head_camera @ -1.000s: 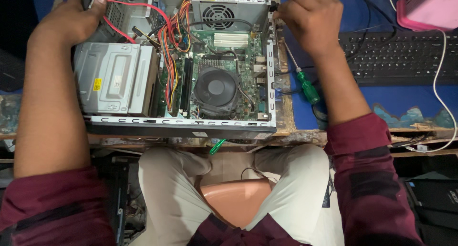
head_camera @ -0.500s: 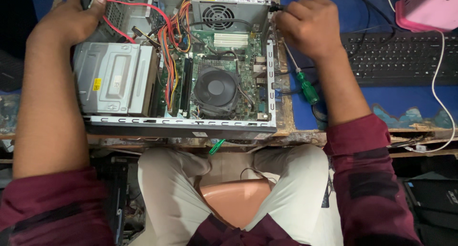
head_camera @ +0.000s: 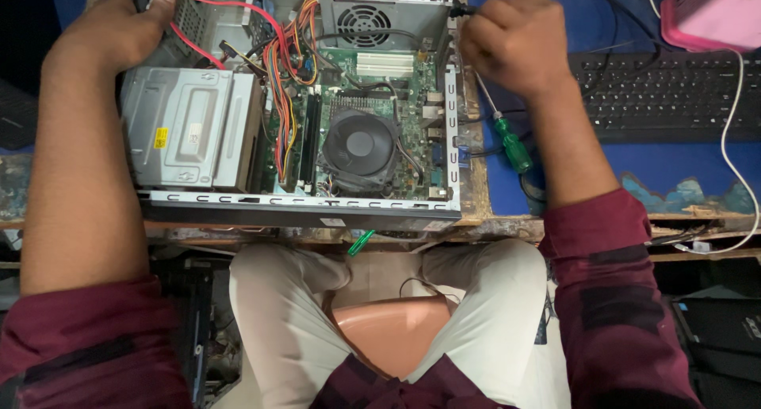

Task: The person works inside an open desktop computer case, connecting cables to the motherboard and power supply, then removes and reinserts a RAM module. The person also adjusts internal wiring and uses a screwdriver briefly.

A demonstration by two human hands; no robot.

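Observation:
An open desktop computer case [head_camera: 301,207] lies flat on the table in the head view. Inside it I see a round black cooler fan [head_camera: 361,149], a green board, a grey power supply [head_camera: 380,13], a silver drive [head_camera: 186,128] and bundles of red and orange wires [head_camera: 277,84]. My left hand [head_camera: 119,28] grips the case's far left corner, thumb over the metal edge. At the far right edge of the case, my right hand [head_camera: 519,44] is closed around a black cable plug [head_camera: 462,11] beside the power supply. A green-handled screwdriver [head_camera: 511,143] lies under my right forearm.
A black keyboard [head_camera: 674,96] sits to the right on a blue mat [head_camera: 713,167]. A pink box [head_camera: 713,13] stands at the far right with a white cable [head_camera: 733,147] running down. My knees and a brown stool [head_camera: 388,334] are below the table edge [head_camera: 476,227].
My right hand has shifted slightly down along the case's far right edge. My left hand stays on the far left corner.

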